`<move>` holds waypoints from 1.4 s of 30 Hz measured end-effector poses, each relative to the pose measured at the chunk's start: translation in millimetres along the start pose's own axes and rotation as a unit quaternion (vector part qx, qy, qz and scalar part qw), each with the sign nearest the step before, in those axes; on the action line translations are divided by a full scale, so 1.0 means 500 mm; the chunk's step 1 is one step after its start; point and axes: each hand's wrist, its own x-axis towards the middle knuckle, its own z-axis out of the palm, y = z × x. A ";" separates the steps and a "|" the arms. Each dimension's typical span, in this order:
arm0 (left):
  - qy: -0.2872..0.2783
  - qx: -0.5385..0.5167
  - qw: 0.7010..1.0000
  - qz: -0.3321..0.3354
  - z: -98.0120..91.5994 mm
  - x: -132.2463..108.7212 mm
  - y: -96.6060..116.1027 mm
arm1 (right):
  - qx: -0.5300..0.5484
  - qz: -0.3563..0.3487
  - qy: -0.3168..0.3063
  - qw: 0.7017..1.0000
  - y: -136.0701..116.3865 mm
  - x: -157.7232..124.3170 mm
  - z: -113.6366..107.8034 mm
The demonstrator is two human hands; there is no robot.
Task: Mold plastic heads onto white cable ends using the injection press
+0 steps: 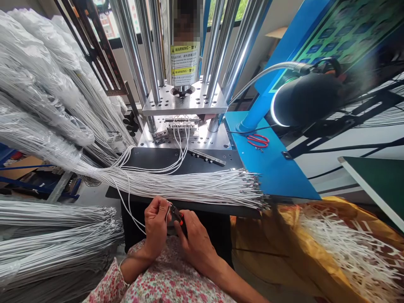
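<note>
My left hand (156, 221) is closed in a pinch on the end of a white cable (129, 213), held over my lap. My right hand (195, 235) is wrapped round small black pliers (177, 214) with orange accents, their tip at the fingers of my left hand. The fingers hide the cable's very end. Just beyond both hands, a thick bundle of white cables (176, 185) lies across the black shelf, its tipped ends to the right. A few cables run from it into a metal mould (181, 127) in the press.
Steel columns carry the press plate (186, 105) above the mould. A black slotted bar (206, 157) lies on the shelf. Red-handled snips (259, 141) rest on the blue table (271, 168), under a lamp (303, 99). Wrapped cable bundles (38, 75) hang left; a yellow sack (268, 235) of white scraps stands right.
</note>
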 end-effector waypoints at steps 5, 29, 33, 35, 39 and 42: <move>0.001 -0.003 1.000 0.011 0.004 -0.006 -0.003 | 0.053 0.029 -0.037 0.997 -0.002 -0.005 0.002; -0.030 0.053 0.998 0.005 0.003 -0.024 0.003 | 0.190 0.074 -0.082 0.976 -0.014 -0.022 -0.012; -0.023 0.086 0.996 -0.007 0.001 -0.024 0.001 | 0.238 0.077 -0.046 0.967 -0.012 -0.016 -0.016; -0.030 0.101 0.994 -0.009 0.002 -0.023 0.001 | 0.262 0.069 -0.022 0.962 -0.014 -0.010 -0.015; -0.036 0.116 0.993 -0.006 -0.001 -0.019 0.007 | 0.290 0.079 0.013 0.954 -0.017 0.005 -0.013; -0.060 0.148 0.987 -0.027 -0.019 -0.010 0.016 | 0.317 0.104 0.022 0.942 -0.012 0.011 -0.022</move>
